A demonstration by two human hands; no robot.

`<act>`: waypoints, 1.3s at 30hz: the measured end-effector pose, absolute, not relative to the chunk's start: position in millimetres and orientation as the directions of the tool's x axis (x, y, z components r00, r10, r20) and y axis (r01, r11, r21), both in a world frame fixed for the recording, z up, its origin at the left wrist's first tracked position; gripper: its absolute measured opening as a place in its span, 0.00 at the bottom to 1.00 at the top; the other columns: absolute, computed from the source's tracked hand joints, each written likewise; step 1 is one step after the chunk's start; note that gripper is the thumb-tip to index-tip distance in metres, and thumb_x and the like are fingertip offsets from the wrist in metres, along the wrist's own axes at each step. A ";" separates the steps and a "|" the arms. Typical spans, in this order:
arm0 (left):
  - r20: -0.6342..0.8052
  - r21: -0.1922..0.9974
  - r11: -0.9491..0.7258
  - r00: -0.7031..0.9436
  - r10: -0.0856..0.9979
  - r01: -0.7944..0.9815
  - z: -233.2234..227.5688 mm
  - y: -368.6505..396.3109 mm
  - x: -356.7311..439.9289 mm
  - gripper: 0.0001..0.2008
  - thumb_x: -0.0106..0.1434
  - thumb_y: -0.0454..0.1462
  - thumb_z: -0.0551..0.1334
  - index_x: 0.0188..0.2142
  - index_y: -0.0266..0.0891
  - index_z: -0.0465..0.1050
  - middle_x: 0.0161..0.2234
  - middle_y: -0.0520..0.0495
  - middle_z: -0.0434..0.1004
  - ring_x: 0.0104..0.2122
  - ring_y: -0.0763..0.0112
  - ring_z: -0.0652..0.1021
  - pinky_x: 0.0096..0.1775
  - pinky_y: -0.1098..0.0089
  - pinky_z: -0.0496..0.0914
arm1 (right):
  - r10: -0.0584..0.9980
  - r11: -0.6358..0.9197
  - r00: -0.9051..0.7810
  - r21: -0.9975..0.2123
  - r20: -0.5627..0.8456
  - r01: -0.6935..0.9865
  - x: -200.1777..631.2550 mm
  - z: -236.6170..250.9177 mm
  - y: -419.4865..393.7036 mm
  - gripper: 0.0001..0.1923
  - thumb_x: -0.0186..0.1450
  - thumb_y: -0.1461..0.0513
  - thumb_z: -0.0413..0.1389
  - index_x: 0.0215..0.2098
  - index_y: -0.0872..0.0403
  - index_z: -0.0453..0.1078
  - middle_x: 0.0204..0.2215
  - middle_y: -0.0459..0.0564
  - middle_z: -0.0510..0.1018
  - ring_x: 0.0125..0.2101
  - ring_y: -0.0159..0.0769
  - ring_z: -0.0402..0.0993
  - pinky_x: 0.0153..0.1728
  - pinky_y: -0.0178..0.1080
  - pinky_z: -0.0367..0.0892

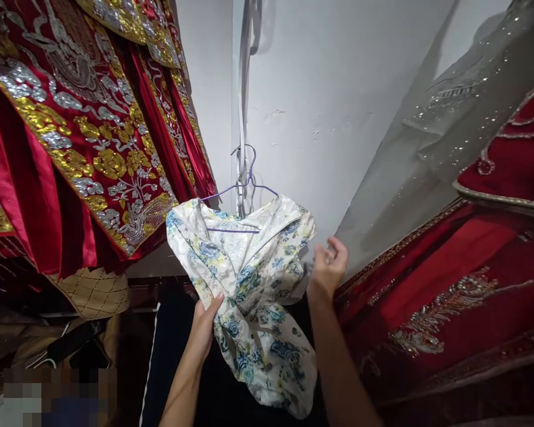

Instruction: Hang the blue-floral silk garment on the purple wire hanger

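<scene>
With the flowered shirt as the middle of the clock, the shirt [249, 281] hangs at the centre of the view, white with blue and yellow blooms, its neck falling open in a V and its lower part bunched and creased. At twelve o'clock the purple hanger [252, 166] rises out of the shoulders, and its lower bar crosses the neck opening. The hanger's hook meets a pale strap [244, 89] hanging before the white wall [324, 77]; whether it is caught there I cannot tell.

At eight o'clock the left hand [206, 325] grips the shirt's edge, thumb on the front and fingers behind. Between two and three, the right hand [329, 265] is raised just beside the sleeve, its fingers loosely bent around nothing.

A red dress [111, 163] with gold and silver sequins hangs at ten, a sheer sparkling cloth [454, 130] at two, and a beaded red cloth [427, 261] at three. A tan quilted bag [93, 290] lies at nine, and a dark cloth [171, 335] with a white edge at eight.
</scene>
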State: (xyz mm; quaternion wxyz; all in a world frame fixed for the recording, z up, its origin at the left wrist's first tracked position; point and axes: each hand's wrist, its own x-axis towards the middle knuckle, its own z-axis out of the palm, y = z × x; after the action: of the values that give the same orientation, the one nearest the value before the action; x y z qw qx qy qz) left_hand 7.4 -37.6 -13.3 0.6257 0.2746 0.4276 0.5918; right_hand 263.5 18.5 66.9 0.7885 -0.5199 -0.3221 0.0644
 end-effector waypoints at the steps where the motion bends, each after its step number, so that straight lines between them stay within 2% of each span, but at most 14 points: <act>1: -0.224 0.855 0.152 -0.087 0.971 -0.497 -14.1 -39.8 12.5 0.32 0.58 0.45 0.73 0.59 0.39 0.72 0.59 0.37 0.74 0.61 0.48 0.73 0.62 0.55 0.67 | 0.468 0.428 0.797 -0.887 0.382 0.174 246.6 58.1 6.9 0.18 0.62 0.52 0.62 0.46 0.52 0.71 0.42 0.51 0.76 0.37 0.37 0.71 0.36 0.39 0.67; 2: -0.230 0.859 0.151 -0.106 0.967 -0.489 -14.6 -42.1 17.2 0.33 0.57 0.45 0.73 0.60 0.41 0.70 0.61 0.37 0.73 0.62 0.48 0.72 0.63 0.54 0.66 | 0.592 0.394 0.732 -0.913 0.338 0.103 228.5 49.8 -4.8 0.14 0.64 0.51 0.60 0.40 0.51 0.70 0.35 0.49 0.75 0.31 0.36 0.69 0.31 0.38 0.65; 4: -0.207 0.866 0.129 -0.111 0.972 -0.483 -13.9 -47.0 24.5 0.36 0.57 0.44 0.74 0.63 0.42 0.67 0.62 0.38 0.71 0.63 0.48 0.70 0.64 0.54 0.64 | 0.885 0.281 0.391 -0.960 0.251 -0.018 193.8 36.8 -24.8 0.15 0.67 0.49 0.55 0.33 0.52 0.69 0.28 0.48 0.73 0.26 0.35 0.66 0.28 0.38 0.62; 6: -0.135 0.868 0.090 -0.059 0.989 -0.489 -10.5 -51.8 27.9 0.38 0.58 0.44 0.73 0.65 0.41 0.65 0.62 0.37 0.72 0.63 0.48 0.70 0.65 0.53 0.63 | 0.975 0.175 0.146 -0.984 0.169 -0.034 167.7 30.4 -36.5 0.19 0.68 0.48 0.54 0.28 0.51 0.64 0.23 0.44 0.68 0.23 0.34 0.62 0.26 0.38 0.59; 11: -0.083 0.883 0.101 0.058 0.995 -0.458 0.0 -53.6 21.7 0.35 0.59 0.45 0.71 0.63 0.37 0.67 0.59 0.35 0.74 0.62 0.49 0.72 0.64 0.54 0.64 | 0.982 0.185 0.037 -0.982 0.186 0.025 159.8 30.6 -36.6 0.23 0.69 0.48 0.54 0.23 0.51 0.56 0.20 0.40 0.59 0.22 0.30 0.56 0.26 0.35 0.55; 15: -0.074 0.912 -0.010 -0.190 0.979 -0.411 -7.7 -44.1 16.4 0.30 0.58 0.46 0.71 0.57 0.36 0.71 0.57 0.36 0.76 0.58 0.49 0.76 0.60 0.55 0.68 | 0.980 0.184 0.062 -0.980 0.189 0.074 180.7 28.5 -40.4 0.24 0.69 0.47 0.55 0.22 0.52 0.59 0.19 0.41 0.62 0.21 0.29 0.58 0.26 0.35 0.54; 17: -0.014 0.958 -0.097 -0.382 0.924 -0.271 -14.0 -42.5 15.1 0.30 0.57 0.46 0.72 0.56 0.37 0.70 0.56 0.37 0.75 0.57 0.51 0.75 0.59 0.56 0.68 | 0.984 0.160 0.070 -0.986 0.163 0.045 186.1 28.7 -45.5 0.24 0.69 0.47 0.54 0.22 0.52 0.61 0.18 0.42 0.64 0.20 0.29 0.58 0.25 0.35 0.54; 19: 0.135 0.983 -0.183 -0.567 0.813 -0.028 -16.4 -45.2 15.1 0.34 0.56 0.44 0.72 0.59 0.40 0.65 0.59 0.37 0.70 0.59 0.52 0.72 0.61 0.57 0.65 | 0.988 0.136 0.069 -0.991 0.137 0.010 185.8 30.4 -48.9 0.23 0.69 0.47 0.54 0.23 0.53 0.64 0.18 0.42 0.66 0.21 0.30 0.59 0.25 0.35 0.54; 21: 0.329 0.944 -0.259 -0.618 0.714 0.204 -12.7 -50.1 17.6 0.35 0.57 0.43 0.71 0.62 0.42 0.62 0.62 0.38 0.64 0.62 0.53 0.67 0.63 0.58 0.60 | 0.991 0.118 0.061 -0.993 0.118 0.004 180.5 32.6 -49.4 0.21 0.68 0.49 0.54 0.24 0.52 0.66 0.19 0.43 0.68 0.21 0.31 0.60 0.25 0.35 0.56; 23: 0.439 0.897 -0.336 -0.496 0.749 0.287 -4.4 -53.2 23.3 0.30 0.59 0.41 0.69 0.59 0.43 0.65 0.60 0.39 0.65 0.62 0.55 0.67 0.63 0.60 0.59 | 0.994 0.103 0.029 -0.995 0.103 0.007 171.9 34.2 -48.0 0.19 0.68 0.50 0.54 0.24 0.52 0.67 0.19 0.44 0.69 0.21 0.31 0.60 0.25 0.36 0.56; 27: 0.414 0.904 -0.395 -0.108 0.904 0.162 9.1 -46.2 35.4 0.16 0.64 0.37 0.62 0.52 0.43 0.72 0.49 0.43 0.75 0.51 0.59 0.75 0.55 0.65 0.66 | 0.991 0.128 -0.028 -0.992 0.128 0.011 154.9 35.0 -46.6 0.17 0.66 0.54 0.55 0.22 0.52 0.67 0.17 0.43 0.66 0.21 0.32 0.61 0.26 0.36 0.57; 30: 0.410 0.897 -0.388 -0.075 0.909 0.210 7.6 -39.2 36.3 0.05 0.66 0.38 0.59 0.39 0.42 0.73 0.36 0.47 0.75 0.39 0.63 0.75 0.44 0.68 0.68 | 0.988 0.127 -0.090 -0.992 0.124 0.028 151.5 36.9 -47.7 0.16 0.67 0.55 0.55 0.23 0.53 0.71 0.15 0.42 0.66 0.19 0.31 0.61 0.25 0.35 0.57; 32: 0.395 0.896 -0.367 -0.069 0.916 0.251 4.0 -38.8 32.9 0.06 0.66 0.39 0.59 0.34 0.41 0.71 0.32 0.49 0.72 0.35 0.64 0.73 0.39 0.70 0.66 | 0.986 0.094 -0.144 -0.995 0.089 0.029 153.9 40.4 -47.0 0.17 0.67 0.54 0.55 0.25 0.54 0.74 0.15 0.42 0.68 0.18 0.29 0.61 0.24 0.34 0.56; 39: 0.409 0.874 -0.400 0.027 0.912 0.276 1.9 -40.8 17.3 0.09 0.68 0.40 0.58 0.32 0.40 0.70 0.32 0.48 0.71 0.34 0.66 0.71 0.37 0.71 0.64 | 0.997 0.054 -0.047 -0.987 0.062 -0.151 161.8 78.2 -9.1 0.20 0.62 0.47 0.60 0.27 0.56 0.75 0.14 0.43 0.70 0.15 0.25 0.56 0.18 0.33 0.51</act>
State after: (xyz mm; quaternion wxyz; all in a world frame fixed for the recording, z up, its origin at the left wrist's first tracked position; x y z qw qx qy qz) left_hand 17.3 -40.8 1.9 0.3018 0.6499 0.4569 0.5271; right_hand 161.8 -9.1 78.2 0.5373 -0.4331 -0.4884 0.5340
